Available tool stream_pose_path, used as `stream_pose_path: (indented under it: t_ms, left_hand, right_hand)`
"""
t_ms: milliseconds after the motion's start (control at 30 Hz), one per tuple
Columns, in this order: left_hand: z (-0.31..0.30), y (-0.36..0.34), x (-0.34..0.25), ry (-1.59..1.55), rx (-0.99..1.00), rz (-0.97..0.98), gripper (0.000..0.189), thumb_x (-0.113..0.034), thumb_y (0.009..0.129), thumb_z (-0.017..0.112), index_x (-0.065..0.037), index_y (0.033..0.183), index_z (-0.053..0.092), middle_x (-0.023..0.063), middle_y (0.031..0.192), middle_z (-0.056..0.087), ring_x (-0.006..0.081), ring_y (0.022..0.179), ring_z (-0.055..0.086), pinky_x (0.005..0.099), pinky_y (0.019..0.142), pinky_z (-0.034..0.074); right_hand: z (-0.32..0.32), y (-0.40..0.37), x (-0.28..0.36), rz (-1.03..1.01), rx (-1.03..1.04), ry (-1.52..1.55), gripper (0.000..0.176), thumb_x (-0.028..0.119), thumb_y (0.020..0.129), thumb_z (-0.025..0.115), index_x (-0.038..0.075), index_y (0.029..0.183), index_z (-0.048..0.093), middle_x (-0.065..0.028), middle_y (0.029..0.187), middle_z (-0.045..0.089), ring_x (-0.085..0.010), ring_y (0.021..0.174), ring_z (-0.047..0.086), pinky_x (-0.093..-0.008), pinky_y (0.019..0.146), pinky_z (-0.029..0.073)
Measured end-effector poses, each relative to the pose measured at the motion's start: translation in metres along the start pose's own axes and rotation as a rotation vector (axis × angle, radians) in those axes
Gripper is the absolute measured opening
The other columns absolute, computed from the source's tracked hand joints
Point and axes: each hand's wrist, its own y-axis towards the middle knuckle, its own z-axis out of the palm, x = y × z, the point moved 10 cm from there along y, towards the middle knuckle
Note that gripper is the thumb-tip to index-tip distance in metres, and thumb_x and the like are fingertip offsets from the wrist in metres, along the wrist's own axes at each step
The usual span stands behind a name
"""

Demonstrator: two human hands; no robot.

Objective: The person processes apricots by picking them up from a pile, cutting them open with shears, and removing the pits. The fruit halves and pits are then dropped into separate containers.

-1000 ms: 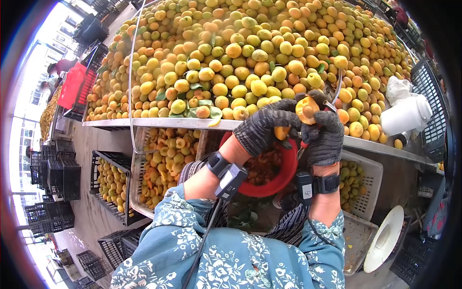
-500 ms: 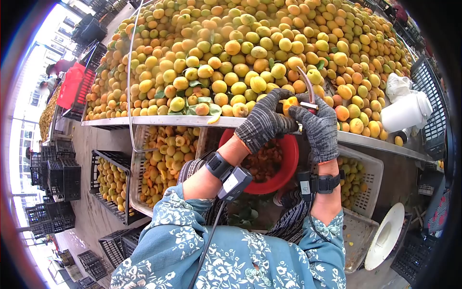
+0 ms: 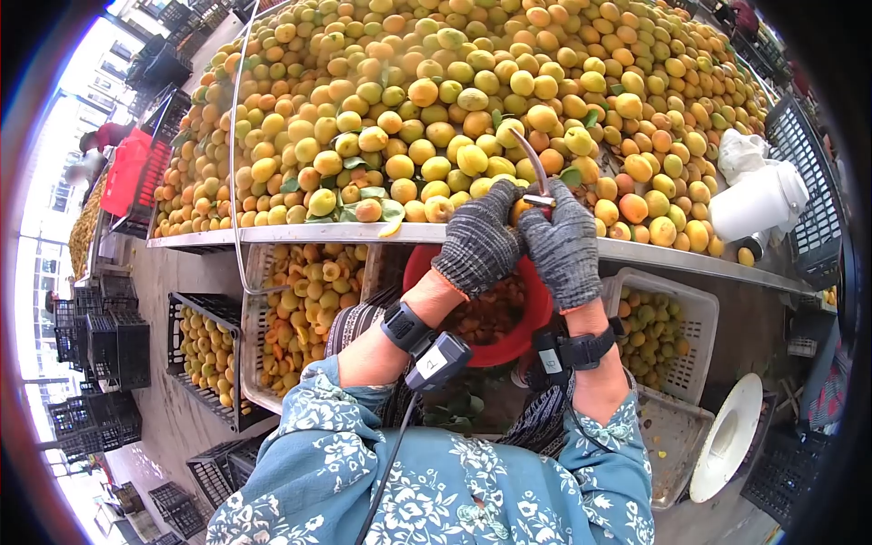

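One apricot (image 3: 519,212) sits pinched between two gloved hands, just in front of the near edge of the metal surface (image 3: 272,234), toward its right half. The left hand (image 3: 480,243) has its grip closed around the fruit from the left, so only a sliver of orange shows. The right hand (image 3: 563,245) presses in from the right, its grip closed on a curved blade (image 3: 530,162) whose thin tip rises up and to the left over the heaped fruit. A small metal collar shows at the blade's base, and the handle is hidden in the glove. Both wrists carry black strapped devices (image 3: 427,350), and a cable runs from the left one down the flowered sleeve (image 3: 363,454). Right under the hands is a red bowl (image 3: 543,309) holding dark orange pieces. Behind the hands a great pile of apricots (image 3: 436,91) covers the surface to its far edge. Near the surface's right end stands a white jug (image 3: 758,204). Below the near edge, a white crate (image 3: 255,309) of halved fruit lies to the left and a white basket (image 3: 699,345) of whole fruit to the right
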Motion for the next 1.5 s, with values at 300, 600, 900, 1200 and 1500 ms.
stream_pose_path:
  t_ms: [300,600,900,1200,1500]
  left_hand:
    - [-0.002,0.01,0.017,-0.427,0.068,-0.135,0.03,-0.011,0.073,0.072,-0.002,0.1,0.063,0.0143,0.076,0.066,0.0273,0.066,0.065,0.0354,0.058,0.05]
    - [-0.12,-0.034,0.034,-0.558,0.135,-0.373,0.043,-0.008,0.07,0.073,-0.003,0.112,0.062,0.0048,0.084,0.065,0.01,0.061,0.059,0.0225,0.052,0.048]
    - [-0.249,-0.122,0.156,-0.1,-0.129,-0.514,0.05,-0.005,0.074,0.077,-0.004,0.121,0.059,0.0052,0.097,0.064,0.0122,0.083,0.06,0.025,0.075,0.052]
    - [-0.103,0.004,0.026,-0.316,0.056,-0.045,0.031,-0.016,0.075,0.075,-0.004,0.102,0.066,0.0017,0.084,0.065,0.0103,0.078,0.06,0.0248,0.069,0.05]
    - [-0.008,0.048,0.018,0.267,0.011,0.144,0.041,-0.03,0.064,0.078,-0.015,0.101,0.068,0.0103,0.095,0.069,0.0295,0.089,0.066,0.0388,0.079,0.052]
  right_hand:
    - [0.0,0.003,-0.026,0.107,-0.065,0.3,0.019,0.01,0.081,0.058,0.0,0.097,0.061,-0.009,0.07,0.063,-0.021,0.06,0.062,-0.032,0.057,0.05]
    - [0.042,-0.017,-0.005,0.035,0.471,0.128,0.014,0.009,0.075,0.066,0.003,0.088,0.067,-0.0046,0.071,0.065,-0.0121,0.063,0.06,-0.0269,0.062,0.049]
    - [-0.069,0.009,-0.048,0.268,-0.212,0.76,0.023,0.02,0.083,0.067,0.003,0.098,0.065,-0.0071,0.066,0.063,-0.0075,0.037,0.043,-0.0215,0.033,0.03]
    - [-0.117,0.01,-0.083,0.41,-0.361,0.4,0.02,0.018,0.08,0.066,0.004,0.095,0.065,-0.0037,0.073,0.062,-0.0095,0.047,0.051,-0.0216,0.039,0.038]
    - [-0.191,0.021,-0.119,0.206,-0.489,-0.34,0.03,0.029,0.075,0.07,0.005,0.092,0.064,-0.0073,0.076,0.064,-0.0181,0.062,0.059,-0.03,0.058,0.046]
